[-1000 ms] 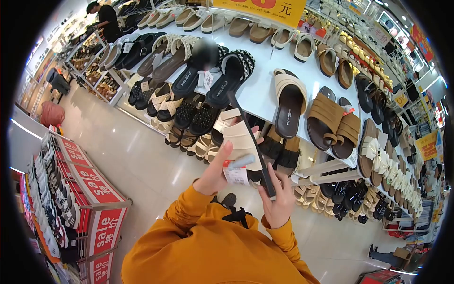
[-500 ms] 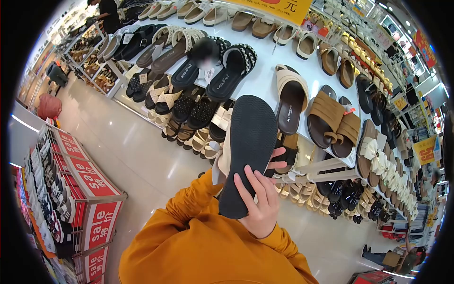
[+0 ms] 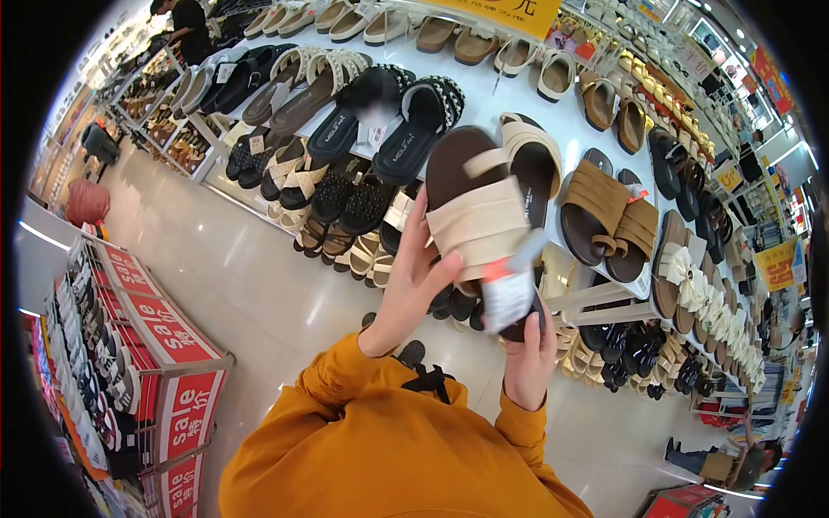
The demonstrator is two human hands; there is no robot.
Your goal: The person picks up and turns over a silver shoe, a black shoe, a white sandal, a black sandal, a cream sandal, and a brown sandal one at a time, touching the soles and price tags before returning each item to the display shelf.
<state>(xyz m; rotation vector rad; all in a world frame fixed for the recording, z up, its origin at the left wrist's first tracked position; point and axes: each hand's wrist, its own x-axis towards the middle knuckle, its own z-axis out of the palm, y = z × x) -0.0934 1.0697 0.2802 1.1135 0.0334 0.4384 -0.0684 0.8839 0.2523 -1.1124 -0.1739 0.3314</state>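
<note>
A beige slide sandal (image 3: 473, 216) with a dark brown footbed is held up in front of me, its upper side facing me. My left hand (image 3: 421, 274) grips its left edge, the thumb lying over the strap. At the heel, my right hand (image 3: 529, 354) holds the sole's lower right end. A white price tag (image 3: 508, 298) with an orange top hangs off the sandal, blurred by motion. Just behind it on the display table lies a similar beige sandal (image 3: 546, 160), partly covered by the held one. Brown toe-loop sandals (image 3: 604, 216) lie to its right.
The white display table (image 3: 484, 95) bears rows of sandals, with more pairs on racks below. Black sandals (image 3: 406, 147) lie at its front edge. A red sale rack (image 3: 177, 345) of shoes stands at left. Other people are at the upper left (image 3: 186, 30) and lower right (image 3: 756, 462).
The sandal has been turned from its black underside to its upper side. My left hand has come into view at its left edge; my right hand has moved right and down to the heel.
</note>
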